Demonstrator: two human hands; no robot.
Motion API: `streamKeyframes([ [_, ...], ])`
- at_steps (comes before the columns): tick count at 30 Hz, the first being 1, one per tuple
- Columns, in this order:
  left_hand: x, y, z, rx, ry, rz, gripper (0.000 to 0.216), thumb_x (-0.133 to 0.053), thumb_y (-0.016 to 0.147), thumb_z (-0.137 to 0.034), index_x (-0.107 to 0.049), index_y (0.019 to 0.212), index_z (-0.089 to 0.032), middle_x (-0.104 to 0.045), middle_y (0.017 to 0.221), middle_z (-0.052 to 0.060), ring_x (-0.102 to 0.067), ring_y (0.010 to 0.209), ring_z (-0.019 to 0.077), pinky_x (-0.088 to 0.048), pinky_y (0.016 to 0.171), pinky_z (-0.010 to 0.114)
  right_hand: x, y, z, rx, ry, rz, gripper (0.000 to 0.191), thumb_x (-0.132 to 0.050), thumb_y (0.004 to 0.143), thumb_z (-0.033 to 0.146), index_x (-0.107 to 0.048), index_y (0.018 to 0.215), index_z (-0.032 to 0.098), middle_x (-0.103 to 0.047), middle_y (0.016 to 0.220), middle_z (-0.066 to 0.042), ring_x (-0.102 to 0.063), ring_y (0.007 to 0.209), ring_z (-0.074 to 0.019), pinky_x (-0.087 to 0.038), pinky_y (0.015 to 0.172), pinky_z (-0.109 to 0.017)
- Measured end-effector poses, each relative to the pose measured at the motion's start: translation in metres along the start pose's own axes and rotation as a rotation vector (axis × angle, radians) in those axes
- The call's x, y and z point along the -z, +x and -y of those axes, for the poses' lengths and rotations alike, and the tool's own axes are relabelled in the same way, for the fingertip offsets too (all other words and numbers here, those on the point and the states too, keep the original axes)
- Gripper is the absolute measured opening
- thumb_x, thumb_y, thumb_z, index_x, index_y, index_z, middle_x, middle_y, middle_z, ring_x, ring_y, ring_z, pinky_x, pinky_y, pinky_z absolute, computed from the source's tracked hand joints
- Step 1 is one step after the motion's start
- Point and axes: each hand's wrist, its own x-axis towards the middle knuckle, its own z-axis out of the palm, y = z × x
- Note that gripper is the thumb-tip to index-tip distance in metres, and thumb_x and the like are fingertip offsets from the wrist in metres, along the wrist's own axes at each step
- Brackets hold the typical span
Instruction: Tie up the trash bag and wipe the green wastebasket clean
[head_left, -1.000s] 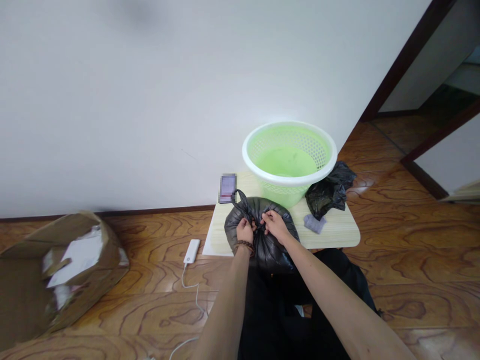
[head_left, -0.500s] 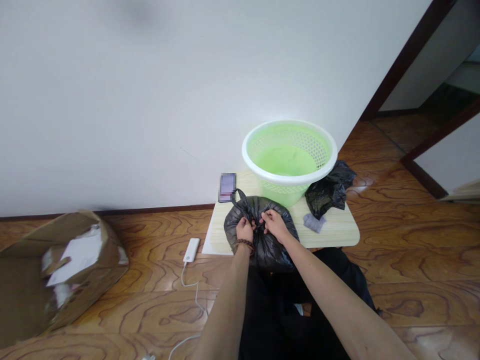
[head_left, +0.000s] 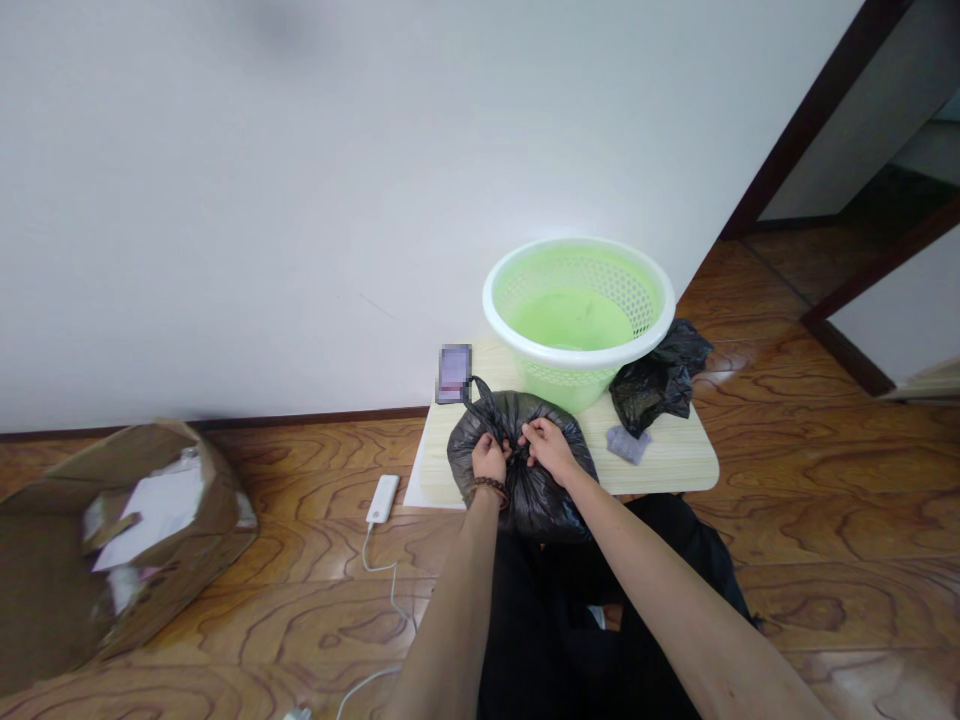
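Note:
A full black plastic bag (head_left: 551, 512) rests on the front of a small light-wood table (head_left: 675, 465), its top drawn together into a twisted neck. My left hand (head_left: 490, 460), with a beaded bracelet at the wrist, pinches the gathered plastic on the left of the neck. Close beside it, my right hand (head_left: 549, 447) grips the plastic from the right with thumb and fingers. A loose loop of the bag sticks up beyond my left hand. What lies inside the bag is hidden.
Behind the bag stands a green basket (head_left: 579, 358) with a white rim. Right of it lie a crumpled black bag (head_left: 656, 385) and a small grey cloth (head_left: 628, 445). A phone (head_left: 454, 373) lies back left. On the floor are a white power bank (head_left: 383, 499) with cable and a cardboard box (head_left: 217, 510).

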Motion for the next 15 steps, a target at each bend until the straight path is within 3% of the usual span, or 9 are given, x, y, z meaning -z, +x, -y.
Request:
streamKeyframes([
  [9,-0.002,0.0,-0.004,0.039,-0.03,-0.001,0.007,-0.056,0.061,-0.021,-0.057,0.063,-0.014,-0.055,0.057,0.0,-0.05,0.051,0.0076,-0.043,0.051,0.02,0.0,0.002,-0.004,0.003,0.003,0.003,0.027,-0.052,0.078,0.046,-0.045,0.074,0.02,-0.057,0.064,0.004,-0.041,0.036,-0.0037,-0.04,0.033,-0.018],
  [15,-0.004,0.0,-0.01,0.073,-0.077,0.057,0.006,-0.049,0.057,-0.017,-0.053,0.06,-0.014,-0.048,0.049,-0.002,-0.04,0.042,0.005,-0.033,0.042,0.017,0.002,0.004,-0.002,-0.04,0.064,0.047,0.029,-0.054,0.076,0.048,-0.045,0.072,0.02,-0.053,0.062,0.006,-0.039,0.036,-0.0036,-0.04,0.033,-0.019],
])
